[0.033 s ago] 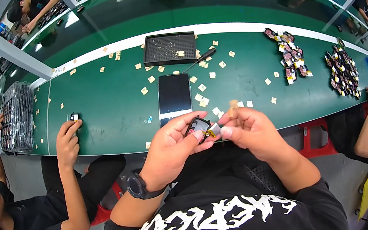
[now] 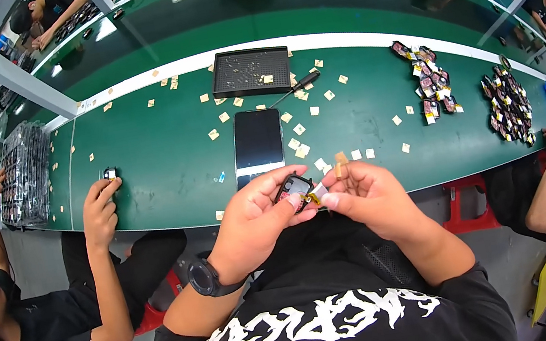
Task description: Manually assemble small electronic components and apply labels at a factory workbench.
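My left hand (image 2: pixel 249 222) is closed round a small black device housing (image 2: pixel 296 185) with a grey, glossy inside face, its thumb pressing on the near edge. From the housing's right side sticks a small silver-white pouch-like part (image 2: pixel 320 190) with yellow tape at its edge. The thumb and fingertips of my right hand (image 2: pixel 376 197) pinch this part's outer end. A small tan piece (image 2: pixel 340 160), like the paper squares on the bench, stands up at my right forefinger. Both hands are held just over the bench's near edge.
Beyond my hands a phone (image 2: pixel 258 140) lies on the green bench, with a screwdriver (image 2: pixel 305 82) and a black tray (image 2: pixel 252 72) behind it. Tan paper squares (image 2: pixel 295 144) are scattered about. Device parts (image 2: pixel 432 80) are heaped at the right. A co-worker's hand (image 2: pixel 100 212) is at the left.
The tan piece at my right fingers has shifted slightly left, and the right fingers have moved a little. My left hand and the housing look the same.
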{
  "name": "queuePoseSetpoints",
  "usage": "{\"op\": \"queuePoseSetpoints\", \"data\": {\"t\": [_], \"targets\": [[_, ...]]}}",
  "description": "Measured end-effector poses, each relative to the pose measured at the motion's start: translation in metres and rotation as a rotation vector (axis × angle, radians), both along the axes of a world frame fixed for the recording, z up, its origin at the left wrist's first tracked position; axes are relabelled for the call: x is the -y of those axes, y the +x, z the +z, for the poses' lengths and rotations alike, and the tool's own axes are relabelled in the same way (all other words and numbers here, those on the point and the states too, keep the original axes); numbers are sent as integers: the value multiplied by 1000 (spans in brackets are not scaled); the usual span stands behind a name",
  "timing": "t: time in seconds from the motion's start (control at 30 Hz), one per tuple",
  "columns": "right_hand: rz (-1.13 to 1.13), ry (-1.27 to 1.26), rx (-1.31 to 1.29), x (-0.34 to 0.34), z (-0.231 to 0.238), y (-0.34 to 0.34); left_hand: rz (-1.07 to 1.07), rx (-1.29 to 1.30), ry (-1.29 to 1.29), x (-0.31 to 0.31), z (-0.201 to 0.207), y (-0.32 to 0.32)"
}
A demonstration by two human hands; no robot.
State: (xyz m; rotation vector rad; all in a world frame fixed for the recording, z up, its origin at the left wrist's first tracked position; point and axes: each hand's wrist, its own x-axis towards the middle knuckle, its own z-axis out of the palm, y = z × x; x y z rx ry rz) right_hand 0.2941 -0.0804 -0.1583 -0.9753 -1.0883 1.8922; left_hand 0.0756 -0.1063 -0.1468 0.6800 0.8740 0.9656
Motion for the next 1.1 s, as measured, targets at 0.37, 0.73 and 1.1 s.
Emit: {"op": "queuePoseSetpoints", "data": {"t": [0.37,0.73,1.1], "targets": [[69,59,148,2,-3,-7,33,-246,255,9,-12,6],[-93,742,499,12,5,-20,-14,-225,265,13,-16,4],[-28,854,507,9,3,-23,-66,-355,440,16,-27,0]]}}
